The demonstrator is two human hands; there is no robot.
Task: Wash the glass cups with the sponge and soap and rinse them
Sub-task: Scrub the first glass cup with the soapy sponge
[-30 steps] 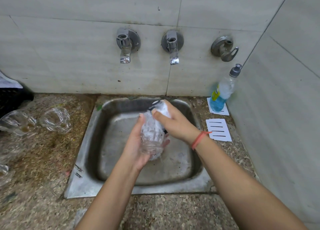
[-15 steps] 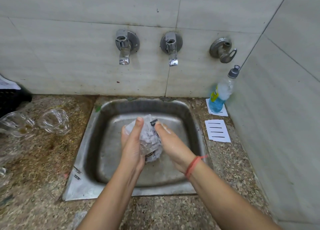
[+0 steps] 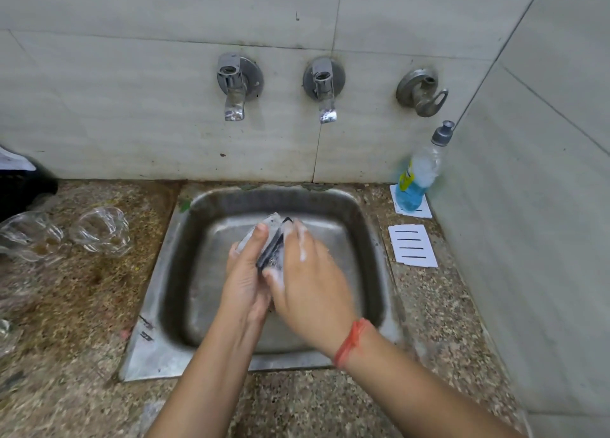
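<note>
At nine o'clock a black basket [image 3: 23, 186] sits against the wall, its contents out of sight. Just below it two clear cups lie on their sides on the speckled counter [image 3: 82, 305]: the far-left cup [image 3: 31, 236] and, beside it, the neighbouring cup [image 3: 102, 231]. Both show brown flecks, and I cannot tell whether these are inside them or come from the stone beneath. At the centre the steel sink [image 3: 155, 305] has both hands over its basin. The left hand [image 3: 246, 282] curls round the glass cup [image 3: 271, 222], which is blurred and foamy, its upper end towards twelve o'clock. The right hand [image 3: 310, 282], suds on its fingers, grips the dark sponge [image 3: 270, 256] and presses it against that cup's side. At two o'clock the soap bottle [image 3: 417, 177] stands in the corner, with blue liquid in its lower part and froth above.
</note>
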